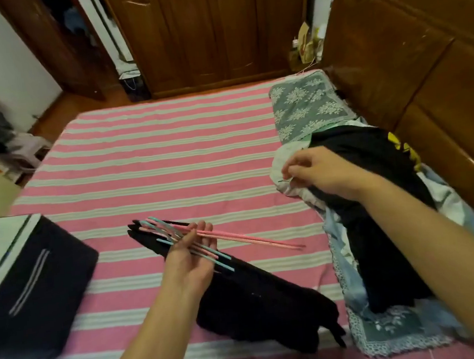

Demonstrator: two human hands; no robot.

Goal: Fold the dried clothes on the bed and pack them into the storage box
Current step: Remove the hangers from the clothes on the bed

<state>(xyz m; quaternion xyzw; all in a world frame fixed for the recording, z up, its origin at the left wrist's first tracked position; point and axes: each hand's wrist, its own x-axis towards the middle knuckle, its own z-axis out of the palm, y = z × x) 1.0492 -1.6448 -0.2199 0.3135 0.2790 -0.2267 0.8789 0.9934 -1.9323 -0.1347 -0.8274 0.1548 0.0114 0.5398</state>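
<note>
Head view, entry by entry, as I read it from my remote station.

Left hand (192,255): palm up, fingers loosely curled under a bundle of thin pink and blue clothes hangers (207,238), carrying them just above a dark garment (260,299) lying on the bed.

Right hand (317,172): thumb and forefinger pinching a thin hanger hook at the edge of a white garment (280,172) in the clothes pile (375,223) beside the headboard (409,53).

Clothes pile: black top with a yellow print, white and pale blue pieces, heaped on lace-patterned pillow covers. I judge all of it light, soft and floppy; best taken at shoulders or hems with both hands, since a single pinch lets it sag. Hangers: stiff, slick, prone to sliding apart.

Storage box (32,276): dark fabric, on the striped bed sheet (153,147) at near left, well apart from the pile.

Hard to make out: how many garments the pile holds, whether the box's top is open, and the blurred clutter at far left.
</note>
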